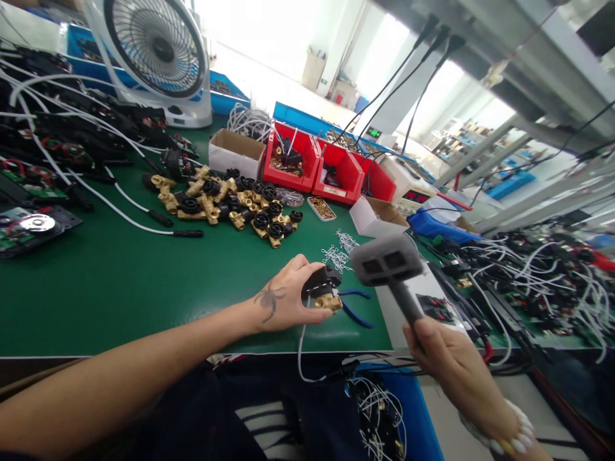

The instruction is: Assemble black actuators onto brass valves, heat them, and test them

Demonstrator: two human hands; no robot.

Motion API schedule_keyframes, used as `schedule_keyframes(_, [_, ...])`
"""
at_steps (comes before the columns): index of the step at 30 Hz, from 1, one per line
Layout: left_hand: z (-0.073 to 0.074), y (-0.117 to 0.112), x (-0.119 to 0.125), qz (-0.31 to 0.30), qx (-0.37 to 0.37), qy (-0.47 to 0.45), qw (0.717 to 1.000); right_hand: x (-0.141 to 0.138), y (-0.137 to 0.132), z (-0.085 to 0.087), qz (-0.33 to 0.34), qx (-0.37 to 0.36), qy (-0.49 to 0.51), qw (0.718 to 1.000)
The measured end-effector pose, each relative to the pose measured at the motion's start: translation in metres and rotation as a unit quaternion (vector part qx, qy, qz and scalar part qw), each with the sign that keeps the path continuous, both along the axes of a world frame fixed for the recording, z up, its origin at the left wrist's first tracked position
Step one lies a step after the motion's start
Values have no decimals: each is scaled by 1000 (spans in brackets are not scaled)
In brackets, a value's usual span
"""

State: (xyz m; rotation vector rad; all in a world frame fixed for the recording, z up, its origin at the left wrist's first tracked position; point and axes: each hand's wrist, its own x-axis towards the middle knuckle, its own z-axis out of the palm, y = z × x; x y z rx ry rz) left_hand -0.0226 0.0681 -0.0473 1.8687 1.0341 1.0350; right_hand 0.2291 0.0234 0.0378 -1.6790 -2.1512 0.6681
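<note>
My left hand (287,298) is closed round a black-and-brass valve assembly (325,291) that rests on the green mat (120,282) near the front edge. A white wire hangs from the valve over the table edge. My right hand (449,358) grips the handle of a grey rubber mallet (387,262), whose head is raised just right of the valve. Blue-handled pliers (358,307) lie beside the valve, partly under the mallet.
A pile of brass and black valve parts (230,205) lies mid-table, with small metal clips (339,253) nearby. Red bins (314,163), cardboard boxes (235,150) and a white fan (158,57) stand at the back. Wired assemblies crowd the left (57,141) and right (542,275) sides.
</note>
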Motion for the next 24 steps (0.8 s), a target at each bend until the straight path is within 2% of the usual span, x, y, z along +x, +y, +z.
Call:
schedule_keyframes(2, [1,0,0,-2,-2,-2,1000,0,1,-2,3,-4,-3,1000])
schedule_keyframes(6, [4,-1,0,-3,-8,-3,1000,-2,4,-3,38,-27,-69,997])
schedule_keyframes(11, [3,0,0,1,-6,-4,1000,-3,3,-1,12,7,-3,1000])
schedule_keyframes(15, [1,1,1,6,5,-5,1000,-3,1,-2,32,-31,-67,997])
schedule_keyframes(20, [-1,0,2,7,6,-7,1000,0,1,-4,-5,3,-11,1000])
schedule_keyframes(24, [0,0,1,10,20,-18,1000,-7,-1,-12,32,-22,-62,997])
